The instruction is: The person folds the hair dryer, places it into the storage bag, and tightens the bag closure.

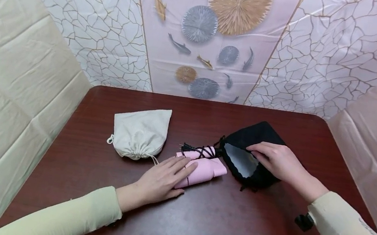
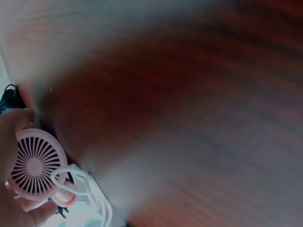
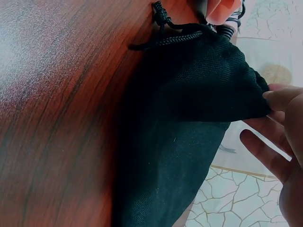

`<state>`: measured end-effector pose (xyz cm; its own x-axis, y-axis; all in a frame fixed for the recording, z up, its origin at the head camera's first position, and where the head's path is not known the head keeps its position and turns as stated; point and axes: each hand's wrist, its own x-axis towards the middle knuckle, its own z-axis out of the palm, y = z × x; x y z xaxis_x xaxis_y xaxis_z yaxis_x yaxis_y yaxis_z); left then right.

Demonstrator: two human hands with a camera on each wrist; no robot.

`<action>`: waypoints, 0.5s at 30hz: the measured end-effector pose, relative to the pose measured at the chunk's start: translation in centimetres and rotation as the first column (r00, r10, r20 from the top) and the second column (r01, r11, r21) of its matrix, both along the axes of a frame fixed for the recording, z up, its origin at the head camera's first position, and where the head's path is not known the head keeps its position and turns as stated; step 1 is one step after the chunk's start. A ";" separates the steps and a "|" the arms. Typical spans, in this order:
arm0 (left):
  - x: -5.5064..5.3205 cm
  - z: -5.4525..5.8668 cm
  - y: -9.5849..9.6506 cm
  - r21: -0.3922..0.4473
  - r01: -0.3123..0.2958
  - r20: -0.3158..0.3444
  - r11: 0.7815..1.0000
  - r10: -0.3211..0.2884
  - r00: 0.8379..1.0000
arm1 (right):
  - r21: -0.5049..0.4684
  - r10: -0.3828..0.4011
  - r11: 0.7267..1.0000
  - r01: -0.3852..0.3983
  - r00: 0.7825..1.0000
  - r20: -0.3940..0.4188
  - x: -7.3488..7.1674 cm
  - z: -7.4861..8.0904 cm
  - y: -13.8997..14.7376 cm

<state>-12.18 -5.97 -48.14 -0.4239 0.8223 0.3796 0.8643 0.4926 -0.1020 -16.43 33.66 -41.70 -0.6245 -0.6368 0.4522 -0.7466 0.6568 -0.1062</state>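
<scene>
A pink folding hair dryer (image 1: 208,171) lies near the middle of the table, its black cord (image 1: 202,150) wound round the handle. My left hand (image 1: 160,179) holds it at the rear end, fingers over the top and thumb along the near side. The slotted round rear grille (image 2: 34,165) shows between the fingers in the left wrist view. At the right, my right hand (image 1: 281,161) pinches the mouth edge of a black drawstring bag (image 1: 261,133), lifting it so the mouth gapes toward the hair dryer. The bag's grey lining (image 1: 241,160) shows inside.
An off-white drawstring bag (image 1: 141,131) lies at the back left, its cord trailing toward my left hand. The dark reddish wood table (image 1: 195,229) meets a patterned backdrop (image 1: 202,67) behind and plain cloth walls (image 1: 16,91) at both sides.
</scene>
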 end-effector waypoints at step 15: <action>-0.2 0.9 0.0 0.118 0.058 -0.047 0.991 -0.053 0.997 | -0.027 -0.059 0.998 0.062 0.995 0.086 -0.5 -0.8 -0.4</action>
<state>-12.37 -5.92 -47.28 -0.3596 0.7919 0.4936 0.8867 0.4547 -0.0835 -16.96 33.25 -42.47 -0.6986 -0.5839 0.4135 -0.6930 0.6960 -0.1880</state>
